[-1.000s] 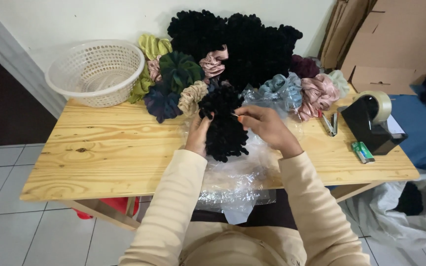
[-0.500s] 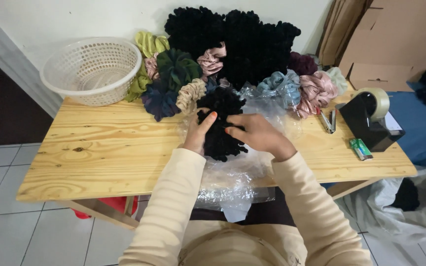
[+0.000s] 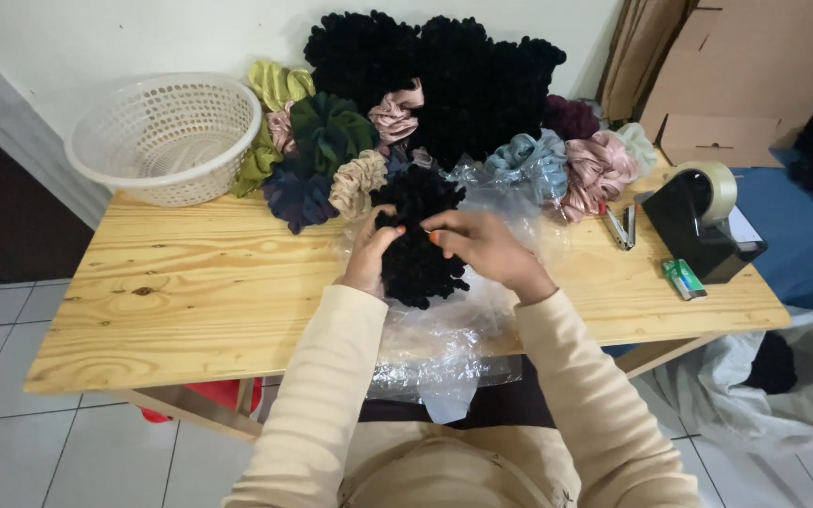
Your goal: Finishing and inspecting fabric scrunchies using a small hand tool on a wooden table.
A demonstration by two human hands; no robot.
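Pine table (image 3: pixel 190 301) carries a basket (image 3: pixel 167 136) and scrunchie pile (image 3: pixel 444 85). Left hand (image 3: pixel 371 249) and right hand (image 3: pixel 482 246) both pinch a black scrunchie (image 3: pixel 416 249) at mid-table, over clear bags (image 3: pixel 444 348).

Pale wooden table (image 3: pixel 190 301) against a white wall (image 3: pixel 143 38) (grey-tiled floor (image 3: pixel 11 452) below).

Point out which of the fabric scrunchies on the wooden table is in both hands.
The fluffy black scrunchie lying on clear plastic at the table's front, gripped by both hands; all others lie untouched against the wall.
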